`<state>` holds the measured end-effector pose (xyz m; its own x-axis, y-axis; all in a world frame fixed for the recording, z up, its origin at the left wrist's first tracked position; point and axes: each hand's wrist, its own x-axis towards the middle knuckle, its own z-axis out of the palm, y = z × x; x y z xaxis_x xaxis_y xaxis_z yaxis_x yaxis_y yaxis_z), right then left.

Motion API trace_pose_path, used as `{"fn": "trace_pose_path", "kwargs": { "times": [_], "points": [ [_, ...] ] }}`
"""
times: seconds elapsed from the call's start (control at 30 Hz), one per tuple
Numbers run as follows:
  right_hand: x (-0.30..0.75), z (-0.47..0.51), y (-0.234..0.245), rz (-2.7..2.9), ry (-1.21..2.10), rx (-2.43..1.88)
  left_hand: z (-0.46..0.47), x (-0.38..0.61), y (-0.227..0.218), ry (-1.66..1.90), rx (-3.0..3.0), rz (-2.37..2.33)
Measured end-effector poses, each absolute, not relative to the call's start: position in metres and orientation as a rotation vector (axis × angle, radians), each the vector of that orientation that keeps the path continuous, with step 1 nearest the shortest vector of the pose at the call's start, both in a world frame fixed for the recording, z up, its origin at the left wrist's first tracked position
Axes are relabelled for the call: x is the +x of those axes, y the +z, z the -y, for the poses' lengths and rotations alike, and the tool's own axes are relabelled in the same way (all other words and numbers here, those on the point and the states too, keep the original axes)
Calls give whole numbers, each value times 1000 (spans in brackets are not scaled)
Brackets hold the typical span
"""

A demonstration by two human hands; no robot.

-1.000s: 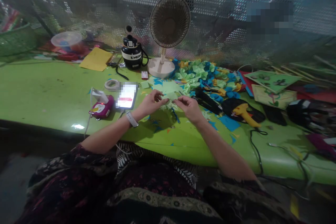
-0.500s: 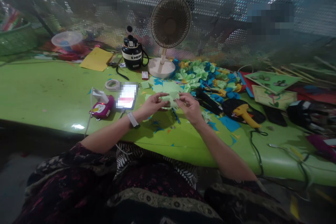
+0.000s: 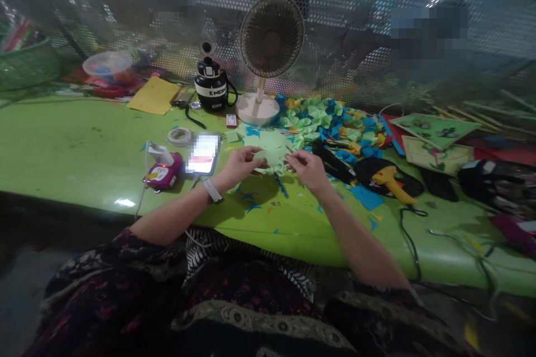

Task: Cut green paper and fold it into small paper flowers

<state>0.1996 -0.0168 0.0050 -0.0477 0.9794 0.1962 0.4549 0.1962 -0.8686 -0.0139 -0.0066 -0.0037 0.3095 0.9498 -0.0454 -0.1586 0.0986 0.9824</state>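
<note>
A small light green piece of paper (image 3: 272,156) is held between my two hands just above the green table (image 3: 75,145). My left hand (image 3: 240,164), with a white watch on its wrist, pinches the paper's left side. My right hand (image 3: 307,168) pinches its right edge with closed fingers. Blue and green paper scraps (image 3: 259,201) lie on the table below them. A heap of folded green, blue and yellow paper pieces (image 3: 330,120) sits just beyond my right hand.
A lit phone (image 3: 203,153), a pink charger (image 3: 163,173) and a tape roll (image 3: 179,135) lie left of my hands. A desk fan (image 3: 270,44) and a black bottle (image 3: 210,86) stand behind. A yellow glue gun (image 3: 389,181) and cables lie to the right.
Both hands have lifted the green paper slightly and drawn closer together around it; the right hand shifted a little away from me. Nothing else on the table moved.
</note>
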Motion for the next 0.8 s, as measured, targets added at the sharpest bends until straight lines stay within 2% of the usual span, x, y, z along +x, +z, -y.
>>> {"fn": "trace_pose_path", "kwargs": {
  "times": [0.2, 0.6, 0.8],
  "points": [
    [207, 11, 1, 2048, 939, -1528, 3, -16, 1, 1087, 1161, -1008],
    [212, 11, 2, 2235, 1240, -1474, 0, -18, 0, 1151, 1179, -1019],
    [209, 9, -1, 2279, 989, -1570, 1, -17, -2, 1110, 1219, -1015]
  ]
}}
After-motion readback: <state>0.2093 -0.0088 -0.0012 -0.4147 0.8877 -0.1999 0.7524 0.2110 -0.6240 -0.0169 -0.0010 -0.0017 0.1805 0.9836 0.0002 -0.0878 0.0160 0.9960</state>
